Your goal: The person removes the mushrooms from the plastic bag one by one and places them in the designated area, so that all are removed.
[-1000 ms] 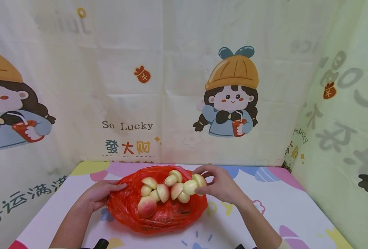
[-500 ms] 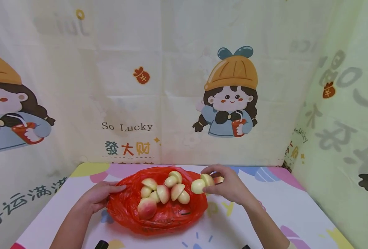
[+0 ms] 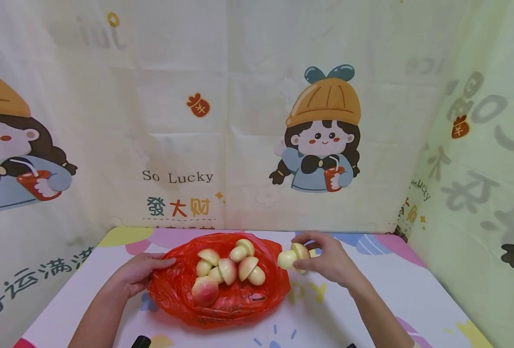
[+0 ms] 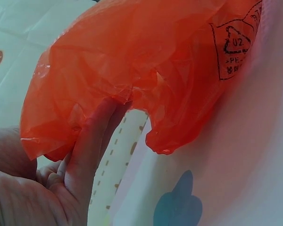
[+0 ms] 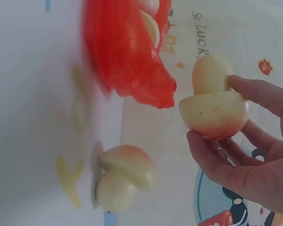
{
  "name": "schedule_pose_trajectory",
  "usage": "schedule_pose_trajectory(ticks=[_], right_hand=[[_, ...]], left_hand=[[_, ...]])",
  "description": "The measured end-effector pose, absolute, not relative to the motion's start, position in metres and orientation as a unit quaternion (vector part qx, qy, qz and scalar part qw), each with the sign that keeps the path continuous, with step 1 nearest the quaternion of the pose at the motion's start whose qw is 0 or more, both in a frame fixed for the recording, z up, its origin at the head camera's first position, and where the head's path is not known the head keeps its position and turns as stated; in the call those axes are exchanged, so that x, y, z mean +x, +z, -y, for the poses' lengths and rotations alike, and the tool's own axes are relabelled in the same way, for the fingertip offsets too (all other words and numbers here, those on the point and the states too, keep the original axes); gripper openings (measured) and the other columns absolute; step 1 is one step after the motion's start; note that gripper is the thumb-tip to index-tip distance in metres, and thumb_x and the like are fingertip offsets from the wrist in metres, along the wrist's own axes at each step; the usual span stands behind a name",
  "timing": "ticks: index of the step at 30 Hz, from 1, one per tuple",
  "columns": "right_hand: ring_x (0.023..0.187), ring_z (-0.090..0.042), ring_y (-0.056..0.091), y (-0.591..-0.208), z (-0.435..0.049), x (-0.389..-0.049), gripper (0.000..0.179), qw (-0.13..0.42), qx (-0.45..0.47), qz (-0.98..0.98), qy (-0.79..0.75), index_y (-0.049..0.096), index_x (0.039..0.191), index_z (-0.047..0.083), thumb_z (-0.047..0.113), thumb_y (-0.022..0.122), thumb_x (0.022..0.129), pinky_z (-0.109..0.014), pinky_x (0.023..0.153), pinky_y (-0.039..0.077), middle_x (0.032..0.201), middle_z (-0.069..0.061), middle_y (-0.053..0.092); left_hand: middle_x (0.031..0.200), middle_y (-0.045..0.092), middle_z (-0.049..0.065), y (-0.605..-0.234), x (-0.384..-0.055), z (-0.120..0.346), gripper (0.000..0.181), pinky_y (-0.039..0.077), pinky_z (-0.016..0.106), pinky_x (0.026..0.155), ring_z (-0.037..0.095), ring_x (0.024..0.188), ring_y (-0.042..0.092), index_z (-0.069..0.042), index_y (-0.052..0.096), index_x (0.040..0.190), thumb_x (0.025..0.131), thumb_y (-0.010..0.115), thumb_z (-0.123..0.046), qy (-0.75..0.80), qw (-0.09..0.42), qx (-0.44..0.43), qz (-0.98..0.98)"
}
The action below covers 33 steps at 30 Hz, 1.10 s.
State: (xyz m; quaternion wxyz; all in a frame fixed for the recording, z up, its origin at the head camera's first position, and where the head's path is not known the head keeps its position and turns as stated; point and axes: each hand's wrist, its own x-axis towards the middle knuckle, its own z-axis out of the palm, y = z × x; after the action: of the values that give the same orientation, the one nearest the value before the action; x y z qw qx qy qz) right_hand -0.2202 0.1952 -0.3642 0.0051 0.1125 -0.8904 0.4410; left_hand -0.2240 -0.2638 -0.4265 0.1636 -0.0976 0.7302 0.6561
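My right hand (image 3: 326,253) grips a toy mushroom (image 5: 214,110) with a pale stem and a cream cap blushed pink, held up just right of a red plastic bag (image 3: 222,314). In the head view the mushroom's stem points left, toward the bag. My left hand (image 3: 137,273) pinches the bag's left edge, thumb over the rim and fingers behind the film, as the left wrist view shows. Inside the opened bag lie several similar mushrooms (image 3: 248,268). A second mushroom (image 5: 125,176) rests on the table below my right hand, mostly hidden in the head view.
The table (image 3: 370,299) has a white cover with colourful prints. Cream cloth walls (image 3: 248,145) with cartoon figures and lettering stand behind and at both sides. Dark rounded ends (image 3: 141,341) of some object show at the front edge.
My right hand has carried the toy mushroom rightward from over the bag to beyond its right edge. The left hand stays on the bag, and the mushrooms inside lie as before.
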Motion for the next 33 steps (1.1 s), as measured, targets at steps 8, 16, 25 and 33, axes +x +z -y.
schedule_pose_trajectory(ticks=[8,16,25,33], right_hand=[[0.109,-0.024,0.066,-0.368,-0.205,-0.222,0.043,0.019,0.115,0.892,0.436,0.075,0.117,0.020,0.020,0.092,0.077,-0.032,0.076,0.060,0.113,0.001,0.072],[0.107,-0.023,0.067,-0.374,-0.215,-0.222,0.043,0.024,0.113,0.892,0.437,0.075,0.117,0.017,0.019,0.092,0.077,-0.032,0.077,0.060,0.111,0.000,0.073],[0.104,-0.022,0.067,-0.379,-0.219,-0.223,0.041,0.011,0.094,0.902,0.421,0.076,0.114,0.016,0.019,0.093,0.076,-0.032,0.076,0.060,0.113,0.001,0.073],[0.100,-0.023,0.066,-0.387,-0.222,-0.226,0.045,0.009,0.076,0.917,0.392,0.076,0.114,0.013,0.016,0.094,0.072,-0.032,0.075,0.062,0.111,-0.002,0.071]], left_hand=[[0.107,0.077,0.011,-0.426,-0.224,0.264,0.055,0.065,0.043,0.083,0.027,0.091,0.077,0.007,0.055,0.145,0.101,0.069,-0.023,0.657,0.162,-0.099,-0.730],[0.106,0.077,0.011,-0.426,-0.224,0.263,0.054,0.065,0.042,0.082,0.027,0.091,0.078,0.007,0.055,0.144,0.101,0.068,-0.023,0.658,0.161,-0.096,-0.729],[0.105,0.077,0.009,-0.428,-0.225,0.265,0.053,0.066,0.041,0.081,0.026,0.090,0.078,0.008,0.052,0.146,0.104,0.065,-0.021,0.663,0.169,-0.088,-0.724],[0.105,0.077,0.009,-0.427,-0.225,0.263,0.051,0.066,0.040,0.081,0.026,0.090,0.078,0.008,0.054,0.145,0.103,0.065,-0.020,0.662,0.161,-0.094,-0.726]])
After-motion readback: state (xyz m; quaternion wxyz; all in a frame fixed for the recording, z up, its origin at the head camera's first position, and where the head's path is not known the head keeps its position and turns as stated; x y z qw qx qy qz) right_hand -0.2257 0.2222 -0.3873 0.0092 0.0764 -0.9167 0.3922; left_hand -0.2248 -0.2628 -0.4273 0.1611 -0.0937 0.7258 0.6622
